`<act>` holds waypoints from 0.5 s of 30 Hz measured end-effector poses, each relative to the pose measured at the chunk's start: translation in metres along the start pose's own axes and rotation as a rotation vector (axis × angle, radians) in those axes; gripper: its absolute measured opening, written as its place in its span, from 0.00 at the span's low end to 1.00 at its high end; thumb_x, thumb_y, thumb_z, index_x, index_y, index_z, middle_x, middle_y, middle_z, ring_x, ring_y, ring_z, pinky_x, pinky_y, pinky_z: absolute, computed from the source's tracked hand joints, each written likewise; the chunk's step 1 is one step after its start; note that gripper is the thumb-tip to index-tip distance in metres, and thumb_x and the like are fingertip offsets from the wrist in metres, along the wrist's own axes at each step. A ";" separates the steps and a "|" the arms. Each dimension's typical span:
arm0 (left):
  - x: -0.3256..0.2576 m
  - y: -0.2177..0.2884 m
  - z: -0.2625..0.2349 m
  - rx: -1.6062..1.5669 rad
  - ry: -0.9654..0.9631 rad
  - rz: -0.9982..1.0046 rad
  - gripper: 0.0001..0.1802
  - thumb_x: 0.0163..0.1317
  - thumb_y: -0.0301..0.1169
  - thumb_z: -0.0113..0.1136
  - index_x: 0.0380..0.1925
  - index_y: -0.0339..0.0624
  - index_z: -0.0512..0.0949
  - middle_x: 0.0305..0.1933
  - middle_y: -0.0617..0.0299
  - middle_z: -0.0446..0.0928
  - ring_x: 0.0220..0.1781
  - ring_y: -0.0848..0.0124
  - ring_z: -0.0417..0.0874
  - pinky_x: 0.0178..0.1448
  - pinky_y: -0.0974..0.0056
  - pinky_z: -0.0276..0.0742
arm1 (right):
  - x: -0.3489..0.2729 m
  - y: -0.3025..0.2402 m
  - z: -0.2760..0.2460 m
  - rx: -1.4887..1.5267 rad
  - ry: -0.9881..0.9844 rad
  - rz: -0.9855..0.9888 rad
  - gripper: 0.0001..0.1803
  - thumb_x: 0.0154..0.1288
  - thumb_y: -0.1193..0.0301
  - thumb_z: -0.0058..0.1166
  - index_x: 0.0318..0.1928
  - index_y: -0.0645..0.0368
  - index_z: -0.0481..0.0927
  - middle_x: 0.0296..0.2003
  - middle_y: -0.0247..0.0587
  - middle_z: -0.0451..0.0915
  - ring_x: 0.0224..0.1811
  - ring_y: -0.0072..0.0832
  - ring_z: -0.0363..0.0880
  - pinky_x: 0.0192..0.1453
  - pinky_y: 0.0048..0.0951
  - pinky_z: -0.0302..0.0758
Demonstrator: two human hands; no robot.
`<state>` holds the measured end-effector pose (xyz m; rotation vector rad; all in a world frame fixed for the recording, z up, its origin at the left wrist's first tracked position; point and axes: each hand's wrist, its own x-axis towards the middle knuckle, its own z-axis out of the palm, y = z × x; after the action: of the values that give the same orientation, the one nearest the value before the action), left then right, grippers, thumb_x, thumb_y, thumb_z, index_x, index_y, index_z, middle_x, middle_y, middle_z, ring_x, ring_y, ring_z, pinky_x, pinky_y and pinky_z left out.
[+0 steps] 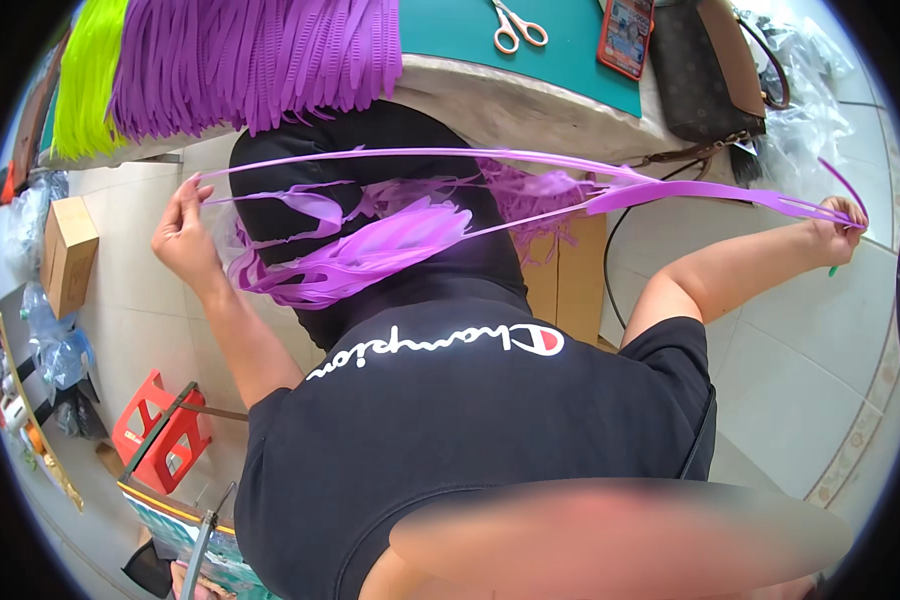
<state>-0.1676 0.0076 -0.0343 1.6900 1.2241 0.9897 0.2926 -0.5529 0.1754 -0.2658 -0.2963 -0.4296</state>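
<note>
My left hand (182, 235), raised at the left, pinches the thin end of a long purple rubbery strip. Far to the right, my right hand (843, 222) is closed around the other end, where a wider purple piece (660, 194) narrows into the fingers. A loose tail curls up above that hand, and a bit of green shows below it. The strip is pulled out nearly straight between both hands, over my lap. Beneath it hangs a tangle of thin, translucent purple scrap (370, 255). More shredded purple scrap (540, 200) lies by my right leg.
On the table edge hang rows of purple strips (260, 65) and neon green strips (88, 80). A green mat (570, 70) carries orange-handled scissors (515, 25) and a phone (627, 38). A brown handbag (705, 75) sits right. A red stool (160, 430) and cardboard box (68, 255) stand left.
</note>
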 end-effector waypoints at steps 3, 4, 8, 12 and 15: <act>0.003 -0.015 -0.006 0.025 0.072 0.009 0.10 0.65 0.29 0.58 0.39 0.34 0.84 0.31 0.57 0.84 0.35 0.76 0.81 0.47 0.70 0.73 | 0.033 -0.021 -0.010 -0.077 0.011 -0.088 0.04 0.61 0.80 0.44 0.28 0.63 0.69 0.23 0.38 0.75 0.18 0.24 0.73 0.21 0.23 0.73; 0.003 -0.020 -0.008 0.011 0.093 0.003 0.10 0.65 0.28 0.57 0.39 0.34 0.84 0.31 0.57 0.84 0.34 0.75 0.81 0.46 0.70 0.73 | 0.045 -0.028 -0.013 -0.066 0.004 -0.091 0.05 0.60 0.81 0.44 0.27 0.64 0.69 0.23 0.38 0.75 0.17 0.24 0.73 0.21 0.22 0.73; 0.004 -0.032 -0.009 0.011 0.125 -0.016 0.10 0.65 0.28 0.57 0.39 0.34 0.84 0.31 0.57 0.84 0.34 0.75 0.82 0.45 0.69 0.74 | 0.089 -0.050 -0.026 -0.122 0.105 -0.203 0.06 0.60 0.82 0.42 0.26 0.64 0.69 0.21 0.38 0.71 0.17 0.25 0.68 0.20 0.26 0.69; -0.016 -0.017 0.009 -0.069 0.106 0.062 0.09 0.65 0.28 0.58 0.38 0.34 0.84 0.32 0.56 0.84 0.34 0.73 0.82 0.42 0.69 0.76 | 0.089 -0.046 -0.010 -0.294 -0.042 -0.235 0.07 0.61 0.83 0.42 0.25 0.63 0.69 0.20 0.39 0.69 0.20 0.28 0.67 0.24 0.30 0.67; -0.047 0.011 0.025 0.072 -0.267 0.504 0.08 0.59 0.28 0.63 0.38 0.40 0.85 0.38 0.57 0.83 0.43 0.66 0.81 0.50 0.63 0.73 | 0.040 -0.021 0.034 -0.567 -0.402 0.041 0.06 0.63 0.79 0.47 0.28 0.60 0.72 0.26 0.45 0.75 0.26 0.31 0.72 0.31 0.31 0.69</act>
<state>-0.1512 -0.0442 -0.0399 2.1662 0.6781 0.9703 0.3099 -0.5751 0.2240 -0.9171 -0.5595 -0.4117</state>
